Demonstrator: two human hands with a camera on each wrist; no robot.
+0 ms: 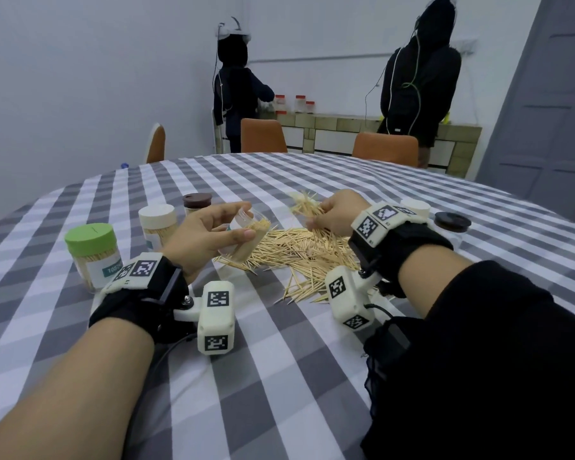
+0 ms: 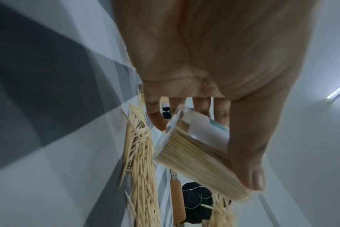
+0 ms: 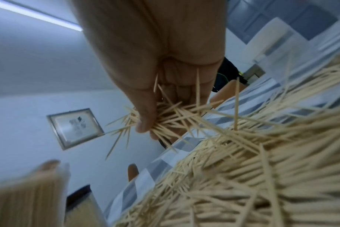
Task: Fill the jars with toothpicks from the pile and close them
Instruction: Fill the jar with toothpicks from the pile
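Over checked tablecloth (image 1: 279,360), left hand (image 1: 210,234) gripping jar (image 1: 249,237), right hand (image 1: 339,214) seemingly clutching toothpicks (image 1: 307,207).

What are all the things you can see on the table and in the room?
Open jar: one, clear, packed with toothpicks, tilted in the left hand.
Toothpick pile: one, pale wood, mid-table.
Toothpick bunch: one, pale, in the right hand.
Closed jars: green lid, white lid, brown lid, table's left side.
White-lidded jar: one, behind the right wrist.
Brown lid: one, table's right side; what it rests on is unclear.
Tablecloth: grey-white check.
Chairs: three, orange, far side.
People: two, dark clothes, at the back counter.
Left hand: grips the open jar.
Right hand: grips the bunch.
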